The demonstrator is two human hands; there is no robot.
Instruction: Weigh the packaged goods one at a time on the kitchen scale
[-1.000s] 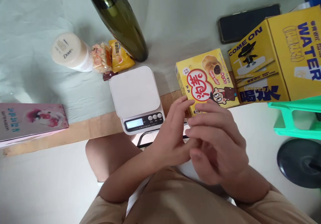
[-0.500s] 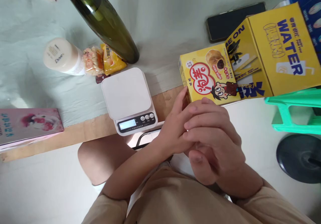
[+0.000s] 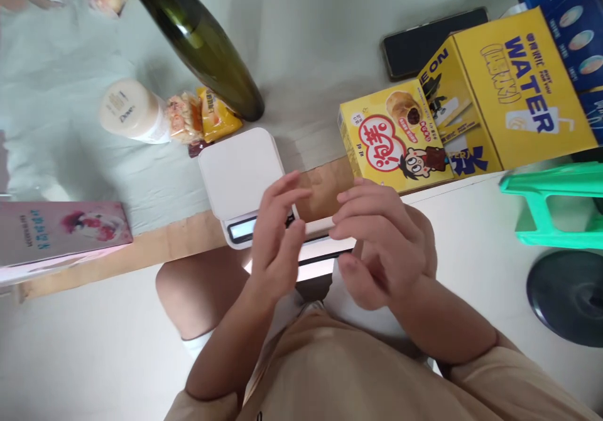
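Note:
My left hand (image 3: 276, 239) hovers with spread fingers over the front of a white kitchen scale (image 3: 241, 179), covering its buttons and part of its display. Empty, my right hand (image 3: 384, 245) hangs with loosely curled fingers just right of it, above the table's wooden edge (image 3: 164, 251). A yellow snack box (image 3: 393, 135) with a cartoon face lies just beyond my right hand.
A dark green bottle (image 3: 202, 38) leans behind the scale, beside small snack packets (image 3: 202, 116) and a white Dove jar (image 3: 129, 110). A pink box (image 3: 59, 232) lies at the left. A yellow WATER carton (image 3: 513, 88), a black phone (image 3: 424, 41) and a green stool (image 3: 556, 204) are at the right.
My hands were clasped together in front of the yellow snack box; they have come apart, and the left hand has moved left over the scale's front.

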